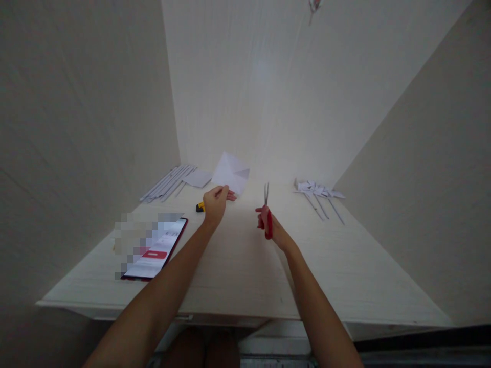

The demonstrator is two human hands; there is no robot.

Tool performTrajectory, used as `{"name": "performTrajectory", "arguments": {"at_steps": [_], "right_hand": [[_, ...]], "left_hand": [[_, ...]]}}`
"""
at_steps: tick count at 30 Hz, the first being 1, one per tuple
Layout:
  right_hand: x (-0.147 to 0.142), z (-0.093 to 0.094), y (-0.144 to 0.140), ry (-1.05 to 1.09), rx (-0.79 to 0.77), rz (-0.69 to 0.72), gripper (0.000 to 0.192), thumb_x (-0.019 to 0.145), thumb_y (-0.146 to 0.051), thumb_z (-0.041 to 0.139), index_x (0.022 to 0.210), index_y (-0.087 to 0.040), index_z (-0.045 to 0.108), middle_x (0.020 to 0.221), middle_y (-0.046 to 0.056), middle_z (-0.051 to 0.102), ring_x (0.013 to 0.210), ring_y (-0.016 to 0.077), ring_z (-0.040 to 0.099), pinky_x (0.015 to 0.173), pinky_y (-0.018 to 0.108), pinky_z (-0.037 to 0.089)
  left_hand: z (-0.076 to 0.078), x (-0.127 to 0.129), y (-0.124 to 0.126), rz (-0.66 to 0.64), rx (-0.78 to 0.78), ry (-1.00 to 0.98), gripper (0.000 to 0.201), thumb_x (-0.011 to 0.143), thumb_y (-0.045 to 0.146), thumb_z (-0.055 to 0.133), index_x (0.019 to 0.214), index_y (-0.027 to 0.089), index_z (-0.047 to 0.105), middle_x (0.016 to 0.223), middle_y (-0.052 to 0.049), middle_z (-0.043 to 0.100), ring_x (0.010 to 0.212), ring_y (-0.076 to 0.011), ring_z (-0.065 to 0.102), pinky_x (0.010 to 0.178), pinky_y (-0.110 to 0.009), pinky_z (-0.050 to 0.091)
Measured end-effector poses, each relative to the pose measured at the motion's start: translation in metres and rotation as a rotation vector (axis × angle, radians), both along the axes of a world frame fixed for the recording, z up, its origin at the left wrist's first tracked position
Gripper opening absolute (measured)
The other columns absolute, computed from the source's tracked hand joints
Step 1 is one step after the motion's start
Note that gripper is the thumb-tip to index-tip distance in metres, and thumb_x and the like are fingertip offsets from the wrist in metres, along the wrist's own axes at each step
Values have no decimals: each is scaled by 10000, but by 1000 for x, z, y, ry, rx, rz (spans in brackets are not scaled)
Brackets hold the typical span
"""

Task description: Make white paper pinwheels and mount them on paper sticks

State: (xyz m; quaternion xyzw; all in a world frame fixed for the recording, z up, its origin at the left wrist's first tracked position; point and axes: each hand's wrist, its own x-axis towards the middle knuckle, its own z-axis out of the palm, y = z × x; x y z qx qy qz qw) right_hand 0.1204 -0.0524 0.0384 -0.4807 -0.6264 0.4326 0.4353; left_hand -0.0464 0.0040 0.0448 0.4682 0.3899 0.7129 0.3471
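Observation:
My left hand (215, 203) pinches the lower corner of a folded white paper (231, 173) and holds it up above the pale wooden desk (238, 255). To its right, my right hand (268, 225) grips red-handled scissors (266, 212), with the thin metal blades pointing up and away. The blades stand a short way right of the paper and do not touch it. I cannot tell whether the blades are apart.
A phone (155, 250) with a lit screen lies at the front left. Several rolled paper sticks (169, 182) and a flat white sheet (197, 178) lie at the back left. A small yellow-and-black object (200, 207) sits near my left hand. Folded paper pinwheels on sticks (320, 194) lie at the back right. Walls enclose three sides.

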Motion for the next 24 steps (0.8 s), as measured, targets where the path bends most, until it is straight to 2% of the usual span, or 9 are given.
{"name": "performTrajectory", "arguments": {"at_steps": [3,6,16,24], "right_hand": [[-2,-1,-6,25,-167,221,620,756,-681,260,982,-150,486,693,0,442,575,104,451,597,269,403],[-5,-1,-8,45,-242,318,682,743,-704,221,987,-128,494,692,11,452,577,104,460,570,263,380],[-8,1,-8,39,-201,338,675,755,-692,223,990,-122,498,678,12,460,565,101,453,537,256,351],[-6,6,-10,42,-207,314,702,747,-703,198,1000,-126,508,675,10,459,569,103,454,548,261,358]], "left_hand": [[3,2,-4,-21,18,-3,259,731,319,541,591,105,581,527,-28,605,441,-106,571,474,-214,479],[5,4,-9,-70,32,14,268,741,315,536,578,105,577,505,-21,590,414,-93,549,430,-200,451],[15,15,-24,-185,-21,24,287,755,287,513,545,99,568,486,-25,571,368,-68,497,326,-172,332],[14,18,-27,-219,-56,16,275,746,277,519,541,99,561,489,-28,570,359,-67,491,309,-170,310]]}}
